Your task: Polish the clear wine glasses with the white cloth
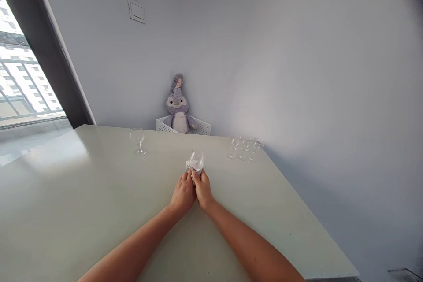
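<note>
Near the middle of the table, my two hands are together around a clear stemmed glass (197, 157). My right hand (204, 190) is closed at its lower part, the thumb on top. Beside it, my left hand (183, 190) is closed with bent fingers on the glass's lower left side. A crumpled white cloth or tissue (188, 165) shows around the bowl, above my fingers. The stem and foot are mostly hidden by my hands, so how each hand shares the glass and the white piece is hard to see.
A stemmed glass (140, 141) stands upright at the back left of the pale table (99, 202). Several more glasses (245, 146) stand close together near the back right edge. Behind the table, a plush toy (179, 106) sits in a white perforated basket (205, 128) against the wall.
</note>
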The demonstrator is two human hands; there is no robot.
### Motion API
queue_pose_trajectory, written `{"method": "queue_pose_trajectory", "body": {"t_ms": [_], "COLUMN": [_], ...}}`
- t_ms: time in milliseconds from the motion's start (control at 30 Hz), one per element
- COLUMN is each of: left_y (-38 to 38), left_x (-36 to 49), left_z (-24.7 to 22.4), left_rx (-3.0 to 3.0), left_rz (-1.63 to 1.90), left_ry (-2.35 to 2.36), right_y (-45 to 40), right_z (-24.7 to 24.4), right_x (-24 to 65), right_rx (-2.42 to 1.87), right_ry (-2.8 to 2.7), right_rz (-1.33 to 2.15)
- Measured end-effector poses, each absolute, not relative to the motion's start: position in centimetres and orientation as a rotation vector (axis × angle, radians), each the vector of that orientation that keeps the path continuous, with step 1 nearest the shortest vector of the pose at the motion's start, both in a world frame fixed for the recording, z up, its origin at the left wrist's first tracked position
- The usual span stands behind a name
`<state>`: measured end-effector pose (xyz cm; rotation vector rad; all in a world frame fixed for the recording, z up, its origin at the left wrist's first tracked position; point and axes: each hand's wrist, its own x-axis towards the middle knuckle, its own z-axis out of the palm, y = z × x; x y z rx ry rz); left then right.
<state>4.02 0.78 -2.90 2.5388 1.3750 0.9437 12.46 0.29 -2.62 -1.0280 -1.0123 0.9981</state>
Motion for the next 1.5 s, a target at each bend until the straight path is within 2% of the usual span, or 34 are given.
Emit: {"method": "queue_pose_trajectory", "body": {"t_ms": [167, 300, 467, 667, 800, 1033, 1133, 1233, 1367, 1500], "left_y": [0.9, 2.1, 3.0, 4.2, 5.0, 5.5, 5.6, 4.9, 2.5, 0.5], "left_x": [3.9, 3.1, 2.4, 1.5, 1.0, 0.2, -0.4, -0.4, 1.2, 3.0], "left_z": [-2.2, -1.3, -1.1, -0.9, -1.1, -0.3, 0.5, 1.3, 1.8, 1.1], "left_rx": [2.369, 1.711, 1.067, 0.588, 0.321, 0.408, 0.612, 0.822, 1.118, 1.373], "left_rz": [1.009, 1.117, 1.112, 1.212, 1.308, 1.541, 1.765, 1.904, 1.760, 1.488], "left_ry": [1.290, 1.219, 0.992, 0.857, 0.797, 0.764, 0.721, 0.708, 0.705, 0.641], "right_y": [1.0, 1.0, 0.5, 0.6, -0.4, -2.7, -3.7, -4.2, -3.1, -1.6], "right_z": [-2.9, -2.5, -2.3, -1.7, -2.1, -3.1, -1.9, 0.1, 2.5, 2.6], "right_x": [14.6, 14.9, 14.0, 15.9, 15.0, 11.0, 11.5, 12.8, 14.1, 14.2], "right_rx": [-1.147, -1.166, -1.163, -1.360, -1.276, -1.170, -1.160, -1.231, -1.459, -1.499], "right_ry": [-0.914, -0.873, -1.147, -1.223, -1.525, -1.759, -2.019, -2.066, -1.895, -1.966], "right_rz": [0.975, 1.029, 1.104, 0.705, 0.472, 0.576, 0.619, 0.518, 0.222, 0.179]}}
